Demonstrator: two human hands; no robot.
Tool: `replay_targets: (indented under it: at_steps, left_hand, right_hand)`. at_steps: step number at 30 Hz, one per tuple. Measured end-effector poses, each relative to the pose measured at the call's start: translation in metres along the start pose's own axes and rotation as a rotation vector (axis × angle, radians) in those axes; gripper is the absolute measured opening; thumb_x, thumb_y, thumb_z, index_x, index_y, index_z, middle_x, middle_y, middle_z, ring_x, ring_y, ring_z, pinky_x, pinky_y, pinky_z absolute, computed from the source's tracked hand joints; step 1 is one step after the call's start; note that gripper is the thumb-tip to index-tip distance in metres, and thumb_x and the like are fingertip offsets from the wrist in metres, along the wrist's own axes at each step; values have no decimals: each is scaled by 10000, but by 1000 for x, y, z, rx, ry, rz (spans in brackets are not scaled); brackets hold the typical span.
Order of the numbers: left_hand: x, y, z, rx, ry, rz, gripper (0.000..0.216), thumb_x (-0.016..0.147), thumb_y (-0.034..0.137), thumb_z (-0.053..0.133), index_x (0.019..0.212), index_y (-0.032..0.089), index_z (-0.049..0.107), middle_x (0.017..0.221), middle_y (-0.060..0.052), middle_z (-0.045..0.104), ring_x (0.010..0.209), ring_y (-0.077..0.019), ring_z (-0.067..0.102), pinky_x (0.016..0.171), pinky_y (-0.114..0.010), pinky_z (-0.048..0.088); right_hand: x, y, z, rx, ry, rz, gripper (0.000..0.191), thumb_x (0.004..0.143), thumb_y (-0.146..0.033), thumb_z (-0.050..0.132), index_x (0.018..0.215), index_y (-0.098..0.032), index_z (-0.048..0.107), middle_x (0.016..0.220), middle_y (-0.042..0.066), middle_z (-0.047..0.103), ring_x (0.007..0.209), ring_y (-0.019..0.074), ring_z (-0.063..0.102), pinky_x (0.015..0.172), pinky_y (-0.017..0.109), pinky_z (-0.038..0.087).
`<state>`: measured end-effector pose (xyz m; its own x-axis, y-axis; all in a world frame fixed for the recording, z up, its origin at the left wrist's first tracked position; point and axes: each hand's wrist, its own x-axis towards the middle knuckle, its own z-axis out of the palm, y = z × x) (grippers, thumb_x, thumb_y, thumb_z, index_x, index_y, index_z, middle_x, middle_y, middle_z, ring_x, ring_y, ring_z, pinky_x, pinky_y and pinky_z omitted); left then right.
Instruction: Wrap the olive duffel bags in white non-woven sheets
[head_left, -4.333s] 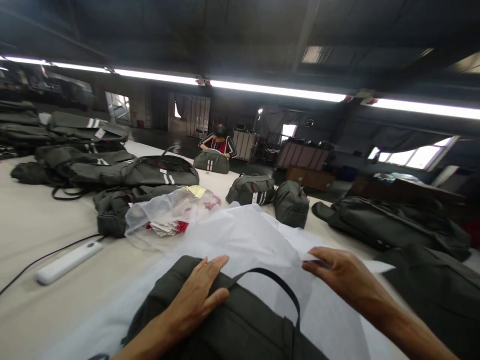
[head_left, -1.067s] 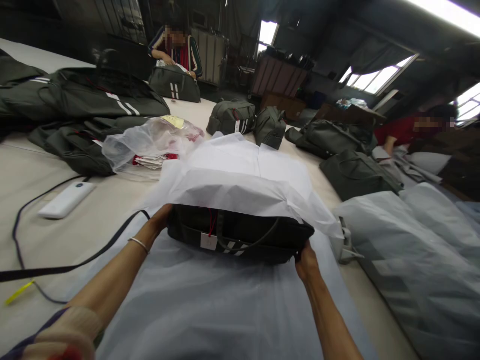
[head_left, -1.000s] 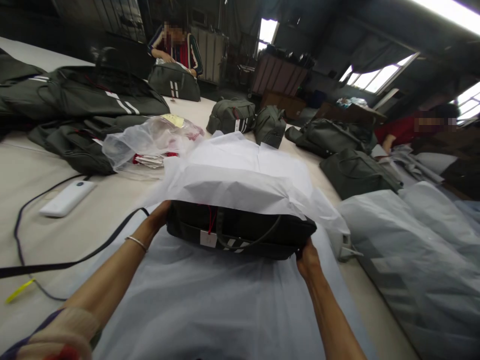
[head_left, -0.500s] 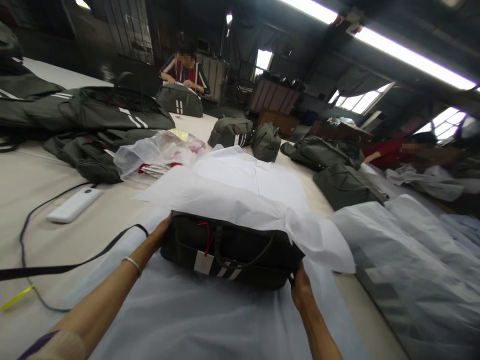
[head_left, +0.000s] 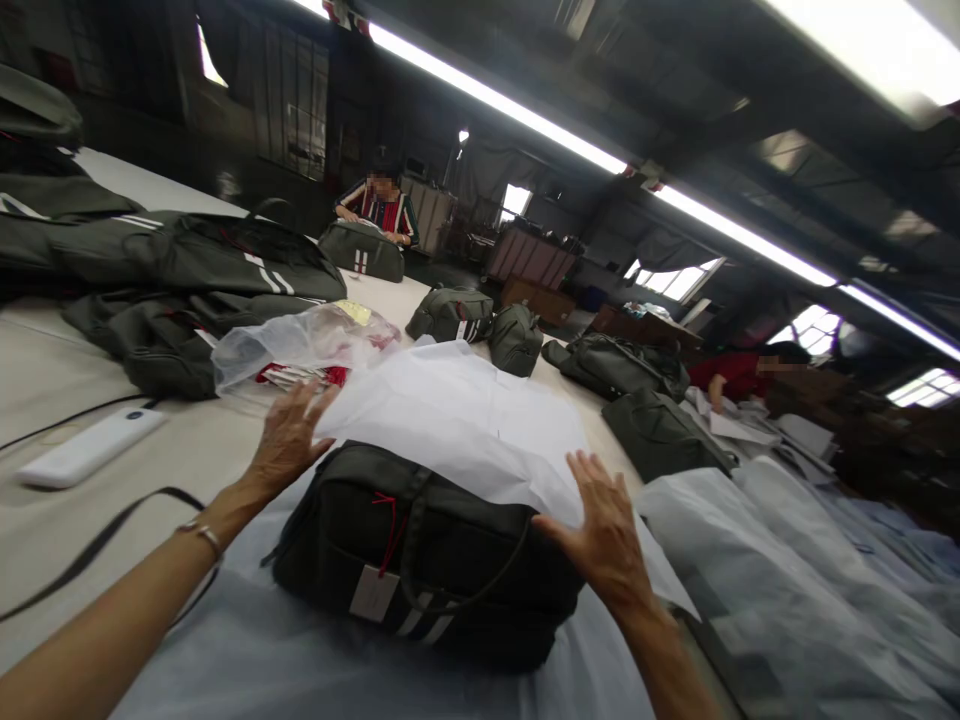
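Note:
A dark olive duffel bag point(head_left: 420, 555) with white stripes, a hang tag and a red string lies before me on a pale translucent sheet point(head_left: 315, 660). White tissue paper point(head_left: 465, 420) lies against its far side and over its top edge. My left hand point(head_left: 289, 440) hovers with spread fingers at the bag's left end, touching the edge of the paper. Over the bag's right end, my right hand point(head_left: 600, 530) is spread at the paper's edge. Neither hand holds anything.
A white power bank point(head_left: 90, 448) with a cable and a dark strap point(head_left: 97, 545) lie at left. A clear bag of red-and-white tags point(head_left: 300, 345) and several olive bags point(head_left: 172, 260) sit beyond. Wrapped bags point(head_left: 757, 590) lie at right. Two people work across the table.
Both hands have let go of the bag's ends and risen, fingers spread, to the paper's edge. The bag lies nearer me, with less paper over its top. The view has tilted upward.

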<state>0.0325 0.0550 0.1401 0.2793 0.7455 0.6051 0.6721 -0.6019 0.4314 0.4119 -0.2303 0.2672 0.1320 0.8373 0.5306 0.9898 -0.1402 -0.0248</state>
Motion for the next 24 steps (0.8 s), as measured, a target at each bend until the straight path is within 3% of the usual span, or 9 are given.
replay_targets:
  at_steps: [3, 6, 10, 13, 18, 21, 24]
  left_hand:
    - [23, 7, 4, 13, -190, 124, 459, 667, 193, 557, 1106, 259, 673, 1456, -93, 511, 1445, -329, 295, 1196, -546, 155]
    - [29, 11, 2, 2, -220, 119, 337, 715, 157, 484, 933, 258, 719, 1276, -69, 663, 1357, -301, 442, 1180, -527, 219]
    - [31, 15, -16, -28, -182, 124, 366, 729, 160, 456, 980, 209, 718, 1235, -76, 688, 1278, -281, 517, 1161, -497, 278]
    - [41, 24, -42, -41, -162, 157, 406, 737, 161, 421, 1016, 192, 714, 1196, -69, 705, 1224, -253, 550, 1151, -469, 305]
    - [54, 44, -102, -58, -73, 258, 403, 778, 247, 404, 1000, 213, 739, 1122, -67, 734, 1116, -271, 612, 1042, -460, 426]
    - [44, 48, -134, -100, -72, 320, 354, 833, 365, 431, 960, 290, 753, 1049, -23, 756, 1029, -259, 660, 972, -431, 485]
    - [17, 39, -154, -108, -86, 437, 334, 872, 406, 437, 960, 365, 756, 1015, 32, 764, 972, -226, 689, 898, -374, 533]
  right_hand:
    - [25, -3, 15, 18, -255, 55, 488, 860, -362, 605, 1315, -194, 547, 1320, 117, 630, 1220, 297, 587, 1078, 503, 428]
    - [21, -2, 23, -29, -246, 107, 360, 877, -241, 514, 1214, -192, 631, 1197, 103, 701, 1081, 269, 669, 937, 418, 528]
    - [19, 4, 19, -99, -226, 92, 270, 893, -220, 467, 1016, -225, 707, 1021, 73, 752, 914, 246, 712, 792, 357, 545]
    - [38, 12, -1, -126, -209, 99, 268, 922, -259, 451, 947, -235, 716, 946, 63, 758, 854, 235, 712, 737, 327, 523]
    - [69, 24, -62, -53, -160, 19, 250, 920, -348, 498, 912, -250, 727, 948, 49, 761, 883, 233, 703, 780, 328, 519]
    - [58, 19, -94, 70, -149, -83, 238, 923, -378, 526, 935, -258, 732, 980, 33, 761, 914, 228, 705, 815, 328, 541]
    - [20, 8, -110, 107, -218, -193, 211, 935, -348, 539, 966, -269, 733, 992, 26, 762, 917, 215, 712, 820, 320, 566]
